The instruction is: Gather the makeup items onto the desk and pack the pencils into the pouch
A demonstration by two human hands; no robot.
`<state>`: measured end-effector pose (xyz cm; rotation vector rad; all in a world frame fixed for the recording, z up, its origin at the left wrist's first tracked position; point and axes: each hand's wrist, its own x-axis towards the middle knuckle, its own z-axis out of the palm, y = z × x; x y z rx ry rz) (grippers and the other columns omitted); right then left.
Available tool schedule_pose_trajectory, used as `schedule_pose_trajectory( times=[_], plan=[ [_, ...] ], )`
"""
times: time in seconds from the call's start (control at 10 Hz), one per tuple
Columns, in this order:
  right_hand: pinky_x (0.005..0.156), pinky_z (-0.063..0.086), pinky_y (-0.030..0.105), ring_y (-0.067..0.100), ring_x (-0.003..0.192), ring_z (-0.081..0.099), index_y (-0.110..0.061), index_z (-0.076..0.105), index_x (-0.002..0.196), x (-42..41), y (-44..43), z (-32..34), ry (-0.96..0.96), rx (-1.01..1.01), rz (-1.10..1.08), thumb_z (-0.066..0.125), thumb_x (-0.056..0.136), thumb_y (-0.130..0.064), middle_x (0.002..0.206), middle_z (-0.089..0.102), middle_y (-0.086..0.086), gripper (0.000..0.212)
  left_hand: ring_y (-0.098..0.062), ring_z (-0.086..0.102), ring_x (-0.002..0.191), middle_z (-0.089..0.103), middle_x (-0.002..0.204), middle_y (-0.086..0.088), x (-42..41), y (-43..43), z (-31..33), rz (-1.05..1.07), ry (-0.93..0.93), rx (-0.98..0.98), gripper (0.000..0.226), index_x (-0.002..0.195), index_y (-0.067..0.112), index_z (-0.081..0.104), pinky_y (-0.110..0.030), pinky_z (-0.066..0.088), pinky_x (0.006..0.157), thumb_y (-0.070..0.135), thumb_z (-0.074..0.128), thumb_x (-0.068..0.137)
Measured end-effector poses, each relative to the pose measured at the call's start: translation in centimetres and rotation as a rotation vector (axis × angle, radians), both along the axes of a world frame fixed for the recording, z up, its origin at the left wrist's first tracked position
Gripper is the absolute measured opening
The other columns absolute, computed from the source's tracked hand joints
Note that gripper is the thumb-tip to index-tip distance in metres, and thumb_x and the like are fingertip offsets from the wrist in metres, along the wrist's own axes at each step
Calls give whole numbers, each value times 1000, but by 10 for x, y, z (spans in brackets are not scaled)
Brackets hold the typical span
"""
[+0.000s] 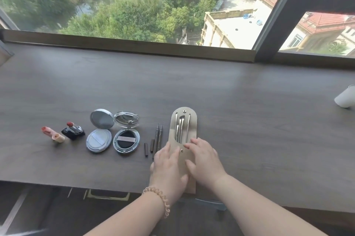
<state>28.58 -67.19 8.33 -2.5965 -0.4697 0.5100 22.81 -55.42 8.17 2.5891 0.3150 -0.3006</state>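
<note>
A beige pouch (183, 118) lies open on the dark desk (249, 120), its flap pointing away from me, with several thin silver-handled tools (180, 128) tucked in its pocket. My left hand (169, 170) and my right hand (205, 162) both rest flat on the pouch's lower half, fingers spread, either side of its snap. Just left of the pouch lie two brown pencils (158, 138) with their caps (148, 146) off beside them.
Further left on the desk sit two open compacts (99, 139) (126, 140), a red lipstick (74, 130) with black cap and a pink lipstick (51, 134). A white cup (344, 97) stands at the far right. A window ledge (134, 47) borders the back.
</note>
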Motion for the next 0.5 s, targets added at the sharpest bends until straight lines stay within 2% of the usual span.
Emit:
schedule_pose_trajectory(
  times=[0.1, 0.2, 0.3, 0.5],
  plan=[
    [115, 10, 39, 20, 145, 9, -31, 38, 139, -8, -1, -3, -47, -152, 85, 44, 91, -30, 156, 22, -4, 49, -15, 2, 145, 0, 159, 4, -10, -4, -3, -183, 61, 130, 73, 148, 31, 11, -37, 13, 114, 45, 46, 86],
    [116, 6, 43, 25, 146, 3, -31, 27, 144, -14, -1, -6, -56, -213, 106, 36, 95, -31, 159, 12, -5, 50, -15, -1, 146, -6, 160, 3, -11, -5, -7, -249, 80, 191, 75, 149, 28, 2, -38, 14, 113, 46, 41, 88],
    [116, 3, 47, 30, 146, -5, -31, 20, 145, -13, -1, -6, -14, -262, 125, 33, 96, -29, 160, 4, -5, 51, -16, 1, 146, -4, 160, 2, -10, -4, -6, -261, 95, 214, 70, 149, 26, 1, -39, 16, 113, 43, 36, 91],
    [116, 4, 42, 21, 147, -4, -32, 25, 144, -10, -13, 11, -95, -163, 97, 45, 91, -24, 160, 8, -4, 58, -13, 7, 145, 5, 159, 4, -5, 3, 14, -235, 125, 162, 67, 148, 29, 13, -38, 13, 113, 42, 45, 90]
  ],
)
